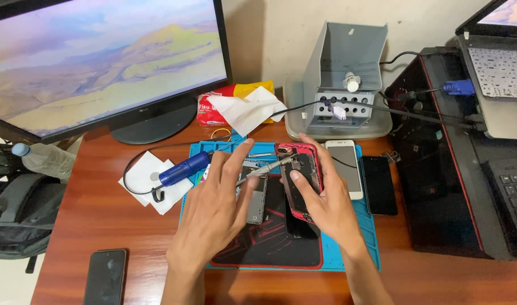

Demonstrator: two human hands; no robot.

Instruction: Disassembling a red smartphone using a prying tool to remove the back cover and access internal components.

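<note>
monitor (100,56) rear-left, landscape picture | red-yellow tissue pack (236,101) beside | laptop screen (510,11) top-right

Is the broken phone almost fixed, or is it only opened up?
Only opened up, it seems. Done: the red phone shell shows bare insides. In hand: the right hand holds it while the left hand works a metal tool at it. Probably left: a loose grey part lies on the blue mat, unfitted.

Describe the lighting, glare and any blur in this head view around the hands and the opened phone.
Head view: light is soft and even, with faint shadows under the left hand and right hand; the opened red phone and metal tool look sharp, without motion blur; the black phone at the desk corner shows a dull sheen; the monitor is bright but not washed out; its edges slant, suggesting wide-angle distortion.
</note>
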